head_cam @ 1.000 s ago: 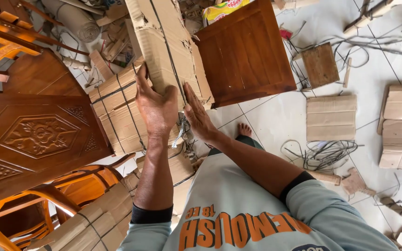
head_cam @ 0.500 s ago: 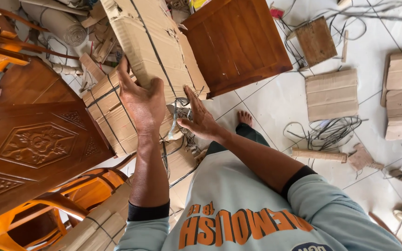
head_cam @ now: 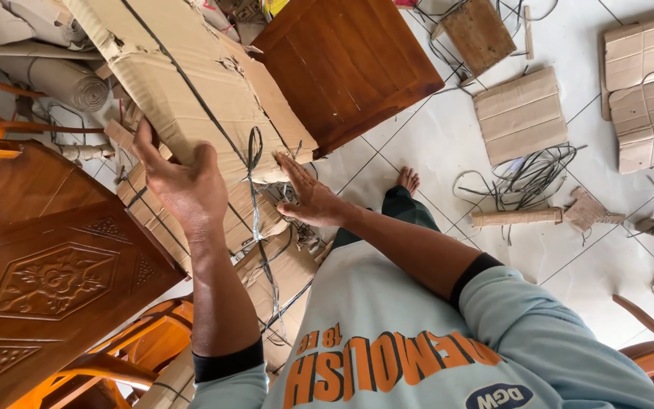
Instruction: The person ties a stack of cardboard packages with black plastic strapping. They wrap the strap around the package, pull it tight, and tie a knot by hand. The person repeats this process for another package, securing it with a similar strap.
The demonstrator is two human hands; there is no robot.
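A cardboard-wrapped bundle (head_cam: 191, 98) bound with thin black straps (head_cam: 253, 189) is held up in front of the person, above more wrapped pieces (head_cam: 259, 250) stacked below it. The work appears to be at an early or middle stage: the cardboard is torn at its upper corner and along one edge, and some strap ends hang loose near the lower edge, yet the wrapping is on and at least one strap is seen running taut across the face, so most of the covering seems not yet removed. The left hand (head_cam: 183, 185) is raised with the forearm nearly upright, its fingers curled around the bundle's lower left edge in a firm hold. The right hand (head_cam: 308, 198) is stretched forward from a bent elbow, opened flat with the fingers spread, the fingertips pressed against the lower right corner of the cardboard; nothing is gripped by it. Unwrapped dark wooden panels (head_cam: 342, 68), flat cardboard sheets (head_cam: 520, 113) and loose straps (head_cam: 527, 178) are scattered over the tiled floor (head_cam: 569, 250).
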